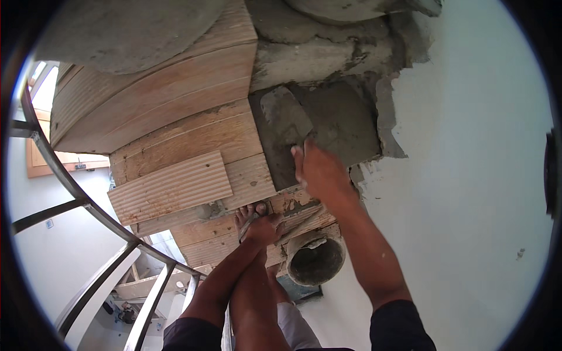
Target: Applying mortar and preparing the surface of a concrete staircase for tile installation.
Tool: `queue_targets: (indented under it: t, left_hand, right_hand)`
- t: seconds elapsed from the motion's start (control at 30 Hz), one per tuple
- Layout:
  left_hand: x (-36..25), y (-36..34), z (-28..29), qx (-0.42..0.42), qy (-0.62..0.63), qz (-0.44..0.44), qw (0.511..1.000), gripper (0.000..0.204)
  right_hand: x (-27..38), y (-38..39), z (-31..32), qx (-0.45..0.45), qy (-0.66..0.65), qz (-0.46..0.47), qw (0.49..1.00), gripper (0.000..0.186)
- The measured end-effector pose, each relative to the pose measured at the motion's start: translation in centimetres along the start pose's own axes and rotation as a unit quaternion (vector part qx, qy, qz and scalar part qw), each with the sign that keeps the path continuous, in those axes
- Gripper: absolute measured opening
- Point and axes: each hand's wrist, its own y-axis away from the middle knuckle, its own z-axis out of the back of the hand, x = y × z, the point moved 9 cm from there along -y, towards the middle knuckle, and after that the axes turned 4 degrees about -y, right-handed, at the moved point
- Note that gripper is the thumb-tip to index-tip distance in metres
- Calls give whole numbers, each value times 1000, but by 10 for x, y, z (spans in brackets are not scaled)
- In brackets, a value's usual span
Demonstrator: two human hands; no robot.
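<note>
My right hand (pixel 324 175) is closed round the handle of a trowel (pixel 288 114); the handle is mostly hidden in the fist. The blade, smeared with grey, lies on wet mortar (pixel 345 126) spread over a stair step beside the wall. My left hand (pixel 264 229) is by my bent leg, just behind my foot (pixel 252 212). Its fingers are curled, and whatever might be inside them is hidden.
Wood-look tiles cover the steps left of the mortar, and a loose ribbed tile strip (pixel 170 186) lies there. A mortar-crusted bucket (pixel 317 261) stands near my legs. A metal railing (pixel 79 193) curves along the left; a pale wall (pixel 468 175) rises at right.
</note>
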Motion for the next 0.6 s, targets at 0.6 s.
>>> queue_targets:
  t: [0.6]
  left_hand:
    - [-11,-7,-4,21,8,-13,1000,28]
  right_hand:
    - [-164,-87,77,-70,301,140,941,26]
